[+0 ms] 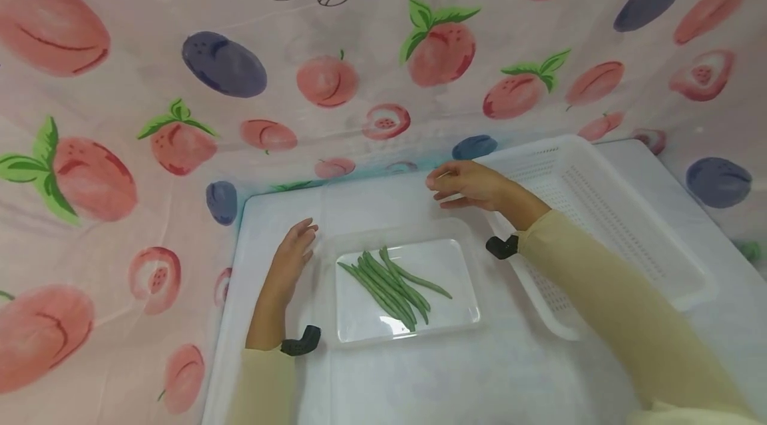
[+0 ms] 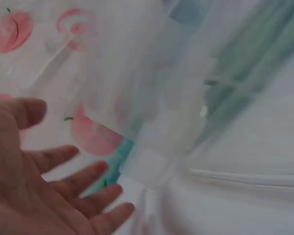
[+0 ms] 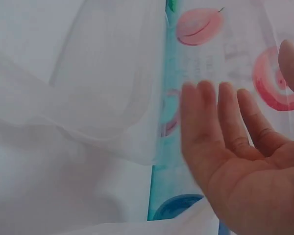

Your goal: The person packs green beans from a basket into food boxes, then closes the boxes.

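Several green beans [image 1: 389, 285] lie in a loose bundle in a shallow, see-through white tray [image 1: 440, 258], seen in the head view. Just left of the tray is my left hand [image 1: 291, 255], holding nothing; in the left wrist view that hand [image 2: 63, 191] has its fingers spread. My right hand [image 1: 470, 185] hovers beyond the tray's far right corner, near a white perforated basket [image 1: 650, 225]. In the right wrist view the right hand [image 3: 240, 156] shows relaxed, slightly bent fingers and a bare palm. Green shapes in the left wrist view are blurred.
A white table [image 1: 455, 385] bears the tray and the basket. Along its far and left sides hangs a pink fruit-print cloth [image 1: 240, 25]. The basket stands to the right, partly covered by my right forearm. Black wrist devices [image 1: 302, 342] sit on both wrists.
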`<state>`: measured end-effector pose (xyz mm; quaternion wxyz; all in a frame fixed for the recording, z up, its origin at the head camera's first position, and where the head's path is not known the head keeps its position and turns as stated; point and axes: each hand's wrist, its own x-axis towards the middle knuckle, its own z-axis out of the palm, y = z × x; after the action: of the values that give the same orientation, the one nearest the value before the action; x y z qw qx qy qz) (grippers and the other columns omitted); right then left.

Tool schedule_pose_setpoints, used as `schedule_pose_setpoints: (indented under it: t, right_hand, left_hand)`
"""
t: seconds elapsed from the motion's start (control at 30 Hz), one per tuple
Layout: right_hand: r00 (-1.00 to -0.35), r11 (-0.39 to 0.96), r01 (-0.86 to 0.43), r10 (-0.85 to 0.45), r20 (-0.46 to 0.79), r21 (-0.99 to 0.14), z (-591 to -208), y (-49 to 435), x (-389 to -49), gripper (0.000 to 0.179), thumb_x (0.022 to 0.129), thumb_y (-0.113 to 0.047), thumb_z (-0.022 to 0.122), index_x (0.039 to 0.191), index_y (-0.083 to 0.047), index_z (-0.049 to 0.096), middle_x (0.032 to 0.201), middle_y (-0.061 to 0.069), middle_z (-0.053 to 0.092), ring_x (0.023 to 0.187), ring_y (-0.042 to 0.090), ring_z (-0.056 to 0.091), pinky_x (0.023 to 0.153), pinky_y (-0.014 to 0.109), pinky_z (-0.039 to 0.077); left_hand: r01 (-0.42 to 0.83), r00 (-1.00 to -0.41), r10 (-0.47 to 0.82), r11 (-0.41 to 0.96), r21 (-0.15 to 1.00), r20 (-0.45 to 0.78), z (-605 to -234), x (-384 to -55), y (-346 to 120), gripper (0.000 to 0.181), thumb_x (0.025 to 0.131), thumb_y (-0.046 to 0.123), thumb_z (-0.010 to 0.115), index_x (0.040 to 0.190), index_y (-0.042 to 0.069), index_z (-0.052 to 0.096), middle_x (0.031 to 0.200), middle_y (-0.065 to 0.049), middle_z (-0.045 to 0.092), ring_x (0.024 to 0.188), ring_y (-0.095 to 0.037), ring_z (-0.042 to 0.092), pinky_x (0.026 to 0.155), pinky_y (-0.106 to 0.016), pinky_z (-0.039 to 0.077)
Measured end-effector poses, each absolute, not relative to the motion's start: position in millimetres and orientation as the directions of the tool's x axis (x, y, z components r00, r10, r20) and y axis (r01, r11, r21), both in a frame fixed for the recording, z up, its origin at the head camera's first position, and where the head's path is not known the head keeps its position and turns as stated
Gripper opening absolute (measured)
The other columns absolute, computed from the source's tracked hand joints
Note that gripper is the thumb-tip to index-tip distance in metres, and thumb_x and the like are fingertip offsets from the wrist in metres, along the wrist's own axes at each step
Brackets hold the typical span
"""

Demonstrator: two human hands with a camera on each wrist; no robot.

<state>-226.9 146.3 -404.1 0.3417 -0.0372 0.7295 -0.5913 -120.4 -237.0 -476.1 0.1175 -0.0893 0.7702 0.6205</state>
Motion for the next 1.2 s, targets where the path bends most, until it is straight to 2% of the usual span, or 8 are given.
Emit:
schedule_pose_setpoints:
  t: [0.13,0.27,0.43,0.53,0.77,1.0,1.2]
  right_hand:
    - [-0.765,0.335,0.33,-0.453,-0.458,-0.883,-407,140,-232,0.06,0.098,-0.033,0.07,0.147,-0.007,0.045,0.152,0.013,0.045,0.143,0.032,0.045,0.116,0.051,0.043]
    - [-0.764,0.381,0.329,-0.43,-0.481,-0.864,-409,134,-236,0.073,0.094,-0.037,0.074,0.152,-0.011,0.039,0.161,0.014,0.035,0.149,0.032,0.035,0.12,0.056,0.035]
    - [-0.76,0.431,0.357,-0.382,-0.526,-0.829,-413,126,-240,0.091,0.089,-0.044,0.078,0.16,-0.017,0.027,0.171,0.014,0.014,0.157,0.035,0.02,0.121,0.062,0.028]
    - [-0.755,0.448,0.389,-0.345,-0.557,-0.805,-417,122,-241,0.098,0.087,-0.049,0.078,0.162,-0.02,0.021,0.172,0.015,0.007,0.158,0.035,0.015,0.12,0.064,0.028]
    - [-0.739,0.485,0.45,-0.27,-0.617,-0.75,-434,117,-245,0.112,0.082,-0.062,0.078,0.165,-0.023,0.013,0.172,0.011,0.007,0.158,0.034,0.017,0.118,0.063,0.033]
    - [-0.737,0.461,0.48,-0.249,-0.628,-0.746,-444,111,-246,0.114,0.082,-0.061,0.078,0.165,-0.023,0.01,0.172,0.013,0.01,0.158,0.035,0.014,0.12,0.064,0.028]
    - [-0.738,0.481,0.464,-0.256,-0.625,-0.744,-444,110,-245,0.117,0.081,-0.061,0.078,0.165,-0.023,0.006,0.171,0.014,0.016,0.157,0.037,0.017,0.121,0.064,0.027]
  left_hand:
    - [-0.338,-0.932,0.028,0.296,0.893,-0.362,-465,-136,-244,0.066,0.107,0.048,0.044,0.16,0.012,0.029,0.165,-0.012,0.033,0.155,-0.03,0.03,0.124,-0.049,0.03]
    - [-0.351,-0.916,0.069,0.337,0.874,-0.394,-460,-152,-250,0.075,0.105,0.056,0.042,0.162,0.012,0.022,0.169,-0.012,0.024,0.157,-0.032,0.024,0.124,-0.05,0.029]
    - [-0.376,-0.898,0.113,0.307,0.874,-0.426,-459,-171,-255,0.081,0.105,0.058,0.041,0.164,0.012,0.014,0.172,-0.01,0.014,0.16,-0.031,0.012,0.125,-0.053,0.024]
    - [-0.414,-0.875,0.153,0.258,0.873,-0.46,-461,-180,-253,0.08,0.105,0.056,0.042,0.165,0.012,0.011,0.173,-0.01,0.01,0.16,-0.03,0.006,0.126,-0.056,0.02]
    - [-0.506,-0.826,0.186,0.174,0.845,-0.533,-462,-197,-244,0.08,0.105,0.055,0.044,0.165,0.017,0.007,0.173,-0.011,0.003,0.161,-0.027,0.001,0.127,-0.056,0.015]
    - [-0.521,-0.797,0.263,0.154,0.839,-0.543,-465,-207,-241,0.08,0.106,0.053,0.044,0.165,0.016,0.004,0.173,-0.011,-0.005,0.161,-0.029,-0.004,0.127,-0.058,0.012]
    - [-0.487,-0.811,0.261,0.193,0.852,-0.523,-462,-206,-241,0.085,0.102,0.053,0.054,0.165,0.018,0.007,0.173,-0.009,0.005,0.16,-0.031,0.002,0.127,-0.056,0.019]
